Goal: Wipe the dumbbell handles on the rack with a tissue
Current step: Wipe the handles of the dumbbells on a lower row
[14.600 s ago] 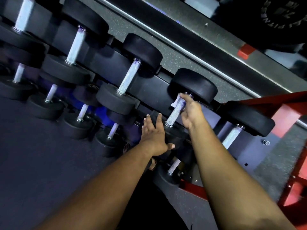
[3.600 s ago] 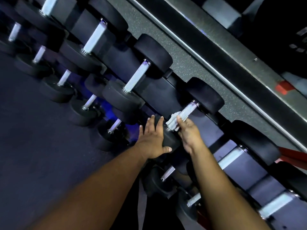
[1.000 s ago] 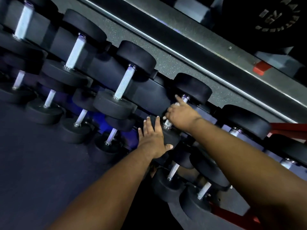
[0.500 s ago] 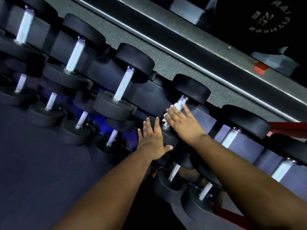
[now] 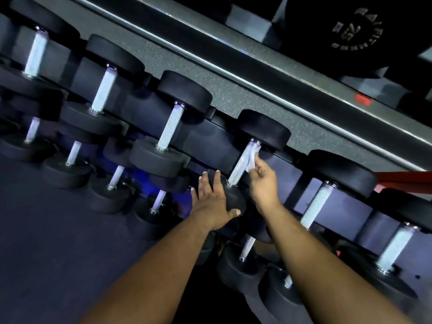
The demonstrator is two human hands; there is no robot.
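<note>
Two hands at the rack (image 5: 210, 136): right hand (image 5: 263, 181) fingers pinch the tissue (image 5: 252, 157) against a handle (image 5: 240, 162), left hand (image 5: 210, 199) flat, fingers straight.

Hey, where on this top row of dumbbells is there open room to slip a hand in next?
Open gaps: around the handle left of the one being wiped, between its two heads, and the handle to the right. Crowded: the middle handle, where the right hand pinches the tissue against it and the left hand rests on its near head.
</note>
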